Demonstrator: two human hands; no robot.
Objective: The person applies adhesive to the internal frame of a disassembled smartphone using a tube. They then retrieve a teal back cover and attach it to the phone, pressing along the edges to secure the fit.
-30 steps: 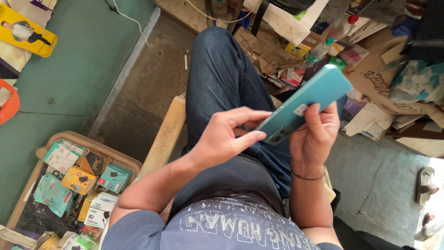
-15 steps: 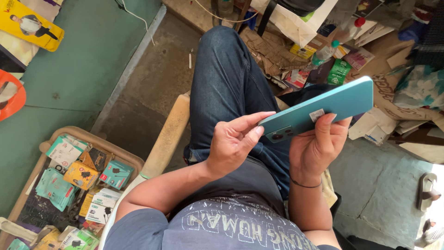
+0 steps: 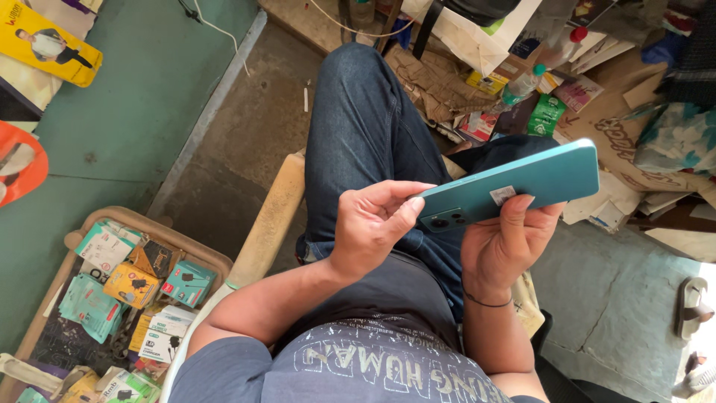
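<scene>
Head view: the right hand (image 3: 501,250) grips a teal phone (image 3: 522,183) back-up over the lap, while the left hand (image 3: 373,224) pinches its camera end with thumb and fingers. Best to hold it level and press gently at that corner. A small white sticker (image 3: 502,195) sits on its back. Left, a tray (image 3: 142,218) holds teal, yellow and white packets (image 3: 130,283); a green pouch (image 3: 547,114) lies beyond

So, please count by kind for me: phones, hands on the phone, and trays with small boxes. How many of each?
Teal phone: 1
Hands on it: 2, the left hand and the right hand
Tray with small boxes: 1
Total: 4
</scene>
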